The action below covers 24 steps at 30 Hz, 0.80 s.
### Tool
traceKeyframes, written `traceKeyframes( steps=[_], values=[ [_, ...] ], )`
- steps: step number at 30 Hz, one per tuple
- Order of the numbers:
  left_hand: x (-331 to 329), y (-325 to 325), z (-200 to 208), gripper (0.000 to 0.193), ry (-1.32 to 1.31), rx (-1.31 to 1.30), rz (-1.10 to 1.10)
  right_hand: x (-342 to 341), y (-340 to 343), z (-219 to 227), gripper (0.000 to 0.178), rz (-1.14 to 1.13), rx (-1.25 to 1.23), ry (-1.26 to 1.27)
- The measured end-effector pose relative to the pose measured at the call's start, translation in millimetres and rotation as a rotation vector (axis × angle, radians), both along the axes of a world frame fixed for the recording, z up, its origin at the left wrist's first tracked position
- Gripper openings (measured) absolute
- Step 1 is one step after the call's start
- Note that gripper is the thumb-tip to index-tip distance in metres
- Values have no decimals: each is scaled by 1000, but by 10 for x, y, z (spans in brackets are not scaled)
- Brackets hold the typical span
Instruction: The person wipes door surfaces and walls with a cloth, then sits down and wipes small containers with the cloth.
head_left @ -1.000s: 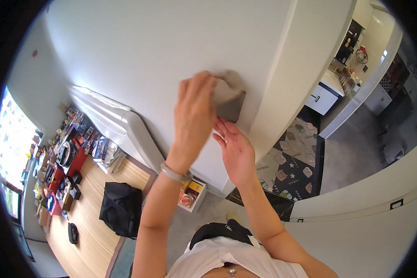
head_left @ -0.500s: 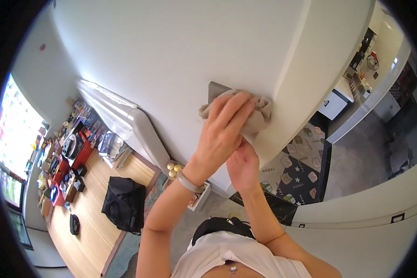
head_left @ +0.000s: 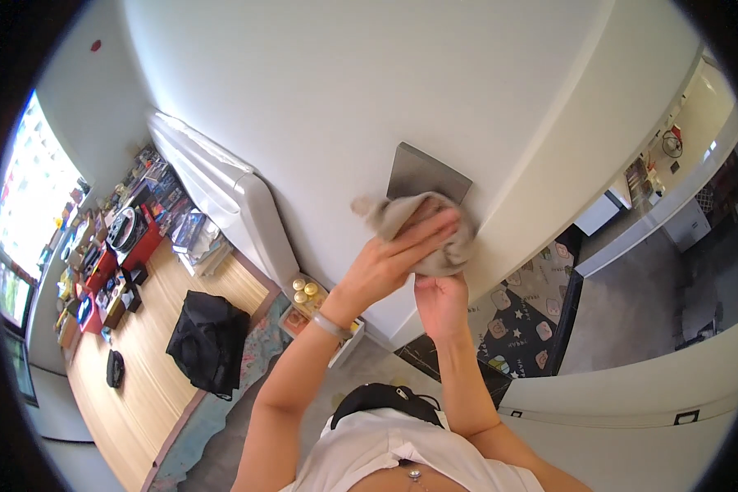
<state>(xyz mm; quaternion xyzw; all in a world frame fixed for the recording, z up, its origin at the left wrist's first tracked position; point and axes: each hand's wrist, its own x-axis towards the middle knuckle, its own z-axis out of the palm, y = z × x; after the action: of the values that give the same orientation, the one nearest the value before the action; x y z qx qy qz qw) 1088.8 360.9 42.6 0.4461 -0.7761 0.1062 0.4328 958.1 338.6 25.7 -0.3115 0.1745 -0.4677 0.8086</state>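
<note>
A crumpled beige-grey cloth [head_left: 449,259] is bunched between my hands in front of a white wall. My left hand [head_left: 398,256] lies across it with fingers bent over the fabric, gripping it. From below, my right hand [head_left: 441,302] reaches up to the cloth's lower edge and holds it there; most of its fingers are hidden behind the fabric. Just above the cloth is a flat grey switch plate [head_left: 429,170] on the wall, its lower edge partly covered by the cloth. A pale bangle [head_left: 333,325] circles my left wrist.
A wooden table [head_left: 139,361] at left carries a black bag [head_left: 209,340], a small black case [head_left: 116,369] and many boxes. A white covered appliance [head_left: 250,213] stands by the wall. To the right, a patterned mat [head_left: 521,316] lies at a doorway beside the wall's corner.
Both hands and the cloth have moved down from the switch plate, uncovering most of it. My right hand now meets the cloth's lower edge. The whole view has shifted slightly.
</note>
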Motion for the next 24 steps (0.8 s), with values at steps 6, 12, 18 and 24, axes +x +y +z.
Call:
traceKeyframes(
  steps=[6,12,18,24],
  values=[
    [-94,-82,86,59,571,-117,204,27,-99,-14,71,105,-276,5],
    [-21,71,-250,66,239,16,96,-26,-109,-25,74,123,-77,117],
    [-139,-37,-44,59,441,-146,236,9,-76,34,76,126,-214,32],
    [-378,311,71,70,297,238,51,-231,93,-167,63,145,-156,295]
  ],
)
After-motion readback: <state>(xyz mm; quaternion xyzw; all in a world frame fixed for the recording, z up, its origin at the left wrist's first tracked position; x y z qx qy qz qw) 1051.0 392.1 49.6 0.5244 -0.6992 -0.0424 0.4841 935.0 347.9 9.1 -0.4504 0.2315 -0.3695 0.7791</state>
